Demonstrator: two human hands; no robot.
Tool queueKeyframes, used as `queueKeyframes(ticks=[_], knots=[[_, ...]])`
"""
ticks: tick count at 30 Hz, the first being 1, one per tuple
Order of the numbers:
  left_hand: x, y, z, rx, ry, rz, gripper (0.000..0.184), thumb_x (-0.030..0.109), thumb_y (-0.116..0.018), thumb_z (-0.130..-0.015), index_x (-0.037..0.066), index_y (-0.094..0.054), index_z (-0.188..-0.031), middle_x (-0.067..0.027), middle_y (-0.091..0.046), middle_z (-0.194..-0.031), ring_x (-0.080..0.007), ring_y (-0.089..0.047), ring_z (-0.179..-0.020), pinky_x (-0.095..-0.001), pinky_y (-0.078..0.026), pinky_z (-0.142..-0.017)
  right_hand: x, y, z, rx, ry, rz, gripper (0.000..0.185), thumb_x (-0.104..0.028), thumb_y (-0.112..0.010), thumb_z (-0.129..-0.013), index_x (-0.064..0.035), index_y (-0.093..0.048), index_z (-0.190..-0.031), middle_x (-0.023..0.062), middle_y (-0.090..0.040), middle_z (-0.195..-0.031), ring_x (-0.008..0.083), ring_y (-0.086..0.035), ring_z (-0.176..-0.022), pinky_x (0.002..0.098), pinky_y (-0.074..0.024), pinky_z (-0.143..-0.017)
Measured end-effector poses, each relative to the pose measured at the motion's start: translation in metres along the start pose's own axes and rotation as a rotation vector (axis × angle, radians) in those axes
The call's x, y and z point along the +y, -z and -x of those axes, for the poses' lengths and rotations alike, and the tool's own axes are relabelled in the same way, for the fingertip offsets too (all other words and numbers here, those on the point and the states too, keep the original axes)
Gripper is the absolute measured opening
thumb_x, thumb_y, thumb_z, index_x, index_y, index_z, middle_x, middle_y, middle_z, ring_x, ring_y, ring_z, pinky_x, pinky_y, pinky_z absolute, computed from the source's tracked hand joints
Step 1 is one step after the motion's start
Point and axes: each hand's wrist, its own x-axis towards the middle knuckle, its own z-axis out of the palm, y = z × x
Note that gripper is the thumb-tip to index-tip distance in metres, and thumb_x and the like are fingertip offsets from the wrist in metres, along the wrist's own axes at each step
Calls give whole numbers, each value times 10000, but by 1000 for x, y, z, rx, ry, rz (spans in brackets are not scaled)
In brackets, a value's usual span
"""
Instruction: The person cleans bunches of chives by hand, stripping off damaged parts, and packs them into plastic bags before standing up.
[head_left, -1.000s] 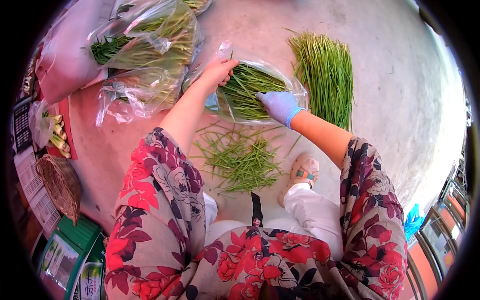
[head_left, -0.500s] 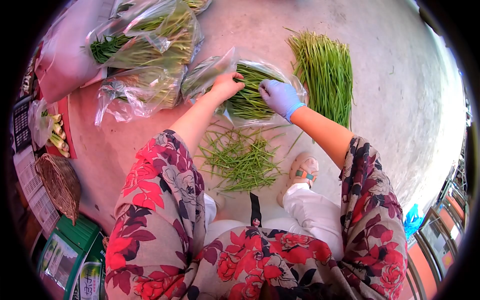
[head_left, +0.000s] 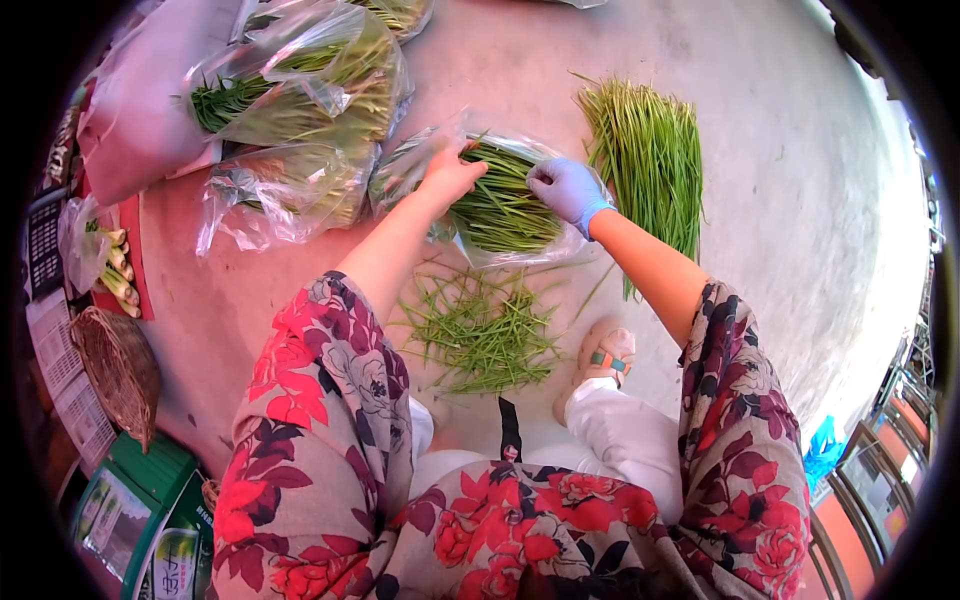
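A clear plastic bag (head_left: 400, 180) lies on the floor in front of me, with long green stalks (head_left: 505, 205) inside it. My bare left hand (head_left: 455, 175) is at the bag's left part, thumb and fingers pinched near its upper edge; what they hold is too small to name. My right hand (head_left: 568, 190), in a blue glove, is closed over the right end of the stalks, its fingertips together; anything in them is hidden. To the right lies a loose pile of green stalks (head_left: 650, 165). Short cut pieces (head_left: 485, 330) are scattered nearer my feet.
More bagged stalks (head_left: 310, 90) lie at the upper left beside a pale sack (head_left: 145, 110). Along the left edge are a wicker basket (head_left: 115, 370), a green box (head_left: 150, 500) and bagged white-ended stems (head_left: 118, 270). At the lower right are a blue bag (head_left: 823, 450) and framed panels.
My left hand has come down from the bag's upper edge. My right hand has lifted off the stalks and shifted slightly right, its fingers drawn together. The view has moved slightly.
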Motion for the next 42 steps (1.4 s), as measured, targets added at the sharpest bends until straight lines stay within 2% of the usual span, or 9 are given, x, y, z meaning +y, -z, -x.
queueKeyframes(ticks=[8, 15, 20, 25, 28, 31, 34, 39, 42], knots=[[19, 9, 16, -56, 127, 241, 558, 87, -600, -801, 9, -363, -1300, -13, -505, -662, -78, -457, -508, -222, -314, -398, 23, 21, -7, -103, -206, -419, 230, -225, -610, -829, 3, -623, -856, 56, -585, -666, 120, -550, -586, 269, -453, -569], [0, -12, 27, 397, -149, -149, 416, 169, -609, -783, 45, -444, -1145, -112, -629, -747, -229, -620, -698, -352, -484, -664, 7, 32, -8, -208, -277, -604, 182, -200, -530, -883, -22, -557, -855, 17, -539, -648, 99, -495, -495, 252, -408, -470], [11, -37, 63, -96, -334, -225, 270, 193, -631, -810, 118, -601, -1068, -48, -577, -660, -125, -545, -607, -280, -458, -600, 5, 36, -8, -296, -346, -726, 166, -213, -507, -904, -63, -538, -839, 7, -542, -663, 85, -487, -482, 236, -374, -439], [-16, -47, 48, -116, -291, -588, 293, 287, -602, -812, 121, -639, -1052, -121, -659, -809, -232, -634, -761, -345, -493, -706, 6, 35, -1, -331, -331, -805, 167, -218, -506, -914, -73, -541, -840, 3, -550, -691, 81, -500, -496, 218, -369, -434], [-32, -47, 40, -105, -315, -476, 388, 366, -572, -850, 80, -600, -1111, -78, -622, -764, -188, -591, -658, -319, -472, -592, 6, 33, 3, -332, -337, -779, 163, -217, -509, -916, -73, -540, -847, 2, -553, -699, 82, -510, -515, 218, -370, -435], [-13, -48, 43, -353, 339, 232, 479, 448, -527, -883, 44, -558, -1138, -13, -519, -713, -113, -471, -552, -257, -376, -469, 11, 23, 6, -368, -320, -943, 155, -211, -510, -918, -75, -543, -850, 3, -565, -724, 84, -519, -545, 217, -384, -459], [-3, -62, 48, -356, 540, 656, 475, 509, -466, -901, 61, -547, -1036, 28, -412, -693, -59, -346, -519, -213, -264, -424, 11, 17, 11, -388, -279, -1007, 143, -203, -512, -918, -75, -547, -865, 7, -575, -752, 86, -528, -573, 217, -402, -492], [-7, -72, 30, -215, 524, 710, 142, 204, -537, -910, 95, -507, -824, 17, -497, -708, -69, -423, -512, -208, -333, -420, 17, 13, 16, -425, -218, -882, 134, -201, -545, -901, -68, -546, -886, 14, -580, -772, 100, -540, -614, 237, -456, -570], [-14, -69, 22, -118, 503, 678, 206, 234, -546, -903, 70, -515, -783, -23, -535, -683, -85, -490, -525, -216, -387, -393, 20, 16, 20, -398, -229, -936, 129, -190, -552, -896, -64, -546, -869, 15, -578, -758, 106, -542, -619, 246, -467, -583]])
